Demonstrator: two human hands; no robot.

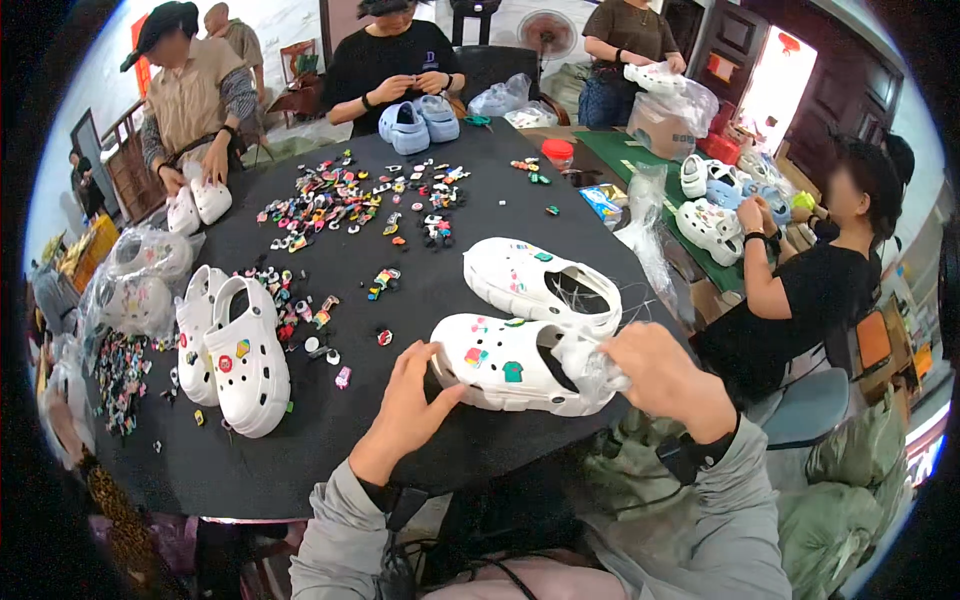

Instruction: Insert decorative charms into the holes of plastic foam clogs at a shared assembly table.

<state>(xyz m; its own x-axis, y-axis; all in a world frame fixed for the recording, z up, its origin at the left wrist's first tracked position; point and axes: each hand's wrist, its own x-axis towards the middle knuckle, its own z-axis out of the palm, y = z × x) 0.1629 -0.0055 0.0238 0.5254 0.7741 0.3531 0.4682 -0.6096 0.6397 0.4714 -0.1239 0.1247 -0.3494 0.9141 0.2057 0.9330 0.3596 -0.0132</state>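
In front of me a white clog (480, 385) lies on the black table, its toe to the left, with several small charms on its upper, one shaped like a green shirt. My left hand (405, 405) has its thumb and fingers around the toe. At the heel, my right hand (665, 375) is closed on a crumpled clear plastic bag (588, 362), which partly covers the shoe's opening. Just beyond lies a second white clog (525, 283), also with charms; thin clear strands of plastic lie over its heel.
Another pair of white clogs (248, 365) stands at left, beside bagged clogs (140, 285). Loose colourful charms (330, 200) cover much of the black table (360, 455). Across it, people handle white and blue clogs (420, 122). A person sits at the green table (625, 150) on the right.
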